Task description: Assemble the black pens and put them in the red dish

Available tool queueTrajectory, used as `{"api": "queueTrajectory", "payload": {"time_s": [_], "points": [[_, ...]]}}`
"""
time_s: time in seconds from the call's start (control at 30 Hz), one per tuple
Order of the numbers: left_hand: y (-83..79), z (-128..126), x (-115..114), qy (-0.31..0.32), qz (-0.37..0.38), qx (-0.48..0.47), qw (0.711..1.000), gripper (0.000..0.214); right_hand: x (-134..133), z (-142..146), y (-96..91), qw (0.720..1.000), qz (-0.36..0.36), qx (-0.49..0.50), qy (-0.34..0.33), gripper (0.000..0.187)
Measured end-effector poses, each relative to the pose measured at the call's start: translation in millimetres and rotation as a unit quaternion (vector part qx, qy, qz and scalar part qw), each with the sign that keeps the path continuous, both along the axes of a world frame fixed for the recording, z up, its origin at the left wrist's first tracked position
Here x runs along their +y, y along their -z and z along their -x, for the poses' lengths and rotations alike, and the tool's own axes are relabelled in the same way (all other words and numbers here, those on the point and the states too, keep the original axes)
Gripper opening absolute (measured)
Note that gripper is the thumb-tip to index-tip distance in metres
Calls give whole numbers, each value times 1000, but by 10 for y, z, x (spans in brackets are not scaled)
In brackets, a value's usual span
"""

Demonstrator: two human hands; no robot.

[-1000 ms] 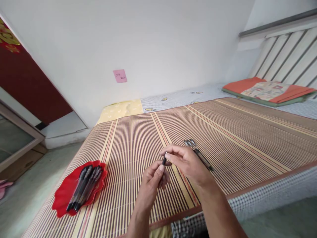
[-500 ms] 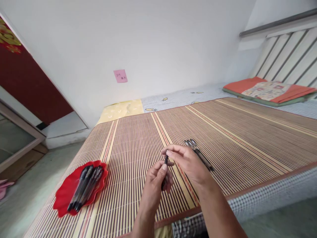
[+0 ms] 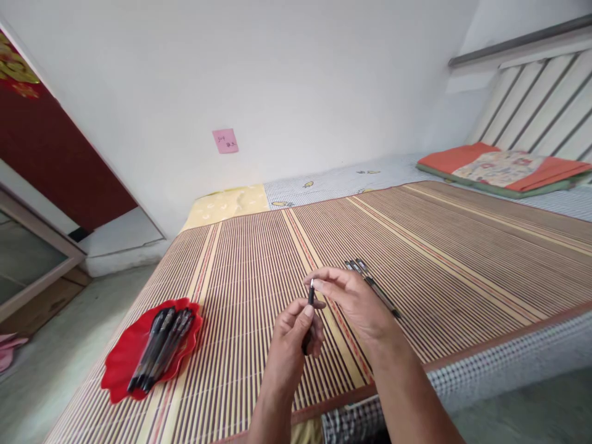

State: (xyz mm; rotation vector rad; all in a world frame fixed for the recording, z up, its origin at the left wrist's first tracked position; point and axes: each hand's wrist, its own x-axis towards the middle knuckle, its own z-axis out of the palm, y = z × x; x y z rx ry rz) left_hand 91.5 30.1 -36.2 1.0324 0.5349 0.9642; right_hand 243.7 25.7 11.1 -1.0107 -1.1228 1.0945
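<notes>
Left hand [image 3: 296, 330] pinches pen [image 3: 311, 297]; right hand [image 3: 358, 302], at 2 o'clock, by its tip [image 3: 311, 283], pinch unclear. We're likely working that tip; next needs steady hold.

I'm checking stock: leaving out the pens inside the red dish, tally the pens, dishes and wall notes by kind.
Black pens lying on the mat: 3
Held black pen: 1
Red dish: 1
Pink note on the wall: 1
Total: 6
</notes>
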Motion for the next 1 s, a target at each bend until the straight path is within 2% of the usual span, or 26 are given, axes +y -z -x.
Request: {"api": "queueTrajectory", "payload": {"time_s": [0.13,0.33,0.4,0.53,0.7,0.8,1.0], "points": [[-4,10,-8,-7,-10,16,1000,27,-6,12,-12,999,16,25,13,26],[-3,13,-5,-9,-13,20,1000,27,-19,-20,-20,1000,-8,-14,-24,20],[5,9,-7,-8,-18,28,999,27,1,-18,8,1000,3,-1,-14,18],[23,0,-16,-7,-29,42,999,27,27,-18,47,999,30,29,7,26],[28,-8,-8,-7,-23,36,999,29,6,-55,29,1000,-6,-14,-18,24],[35,-13,2,-11,-26,34,999,29,7,-62,24,999,2,-23,-29,19],[72,-21,31,-42,-33,44,998,33,40,8,44,1000,15,-15,-1,23]]}}
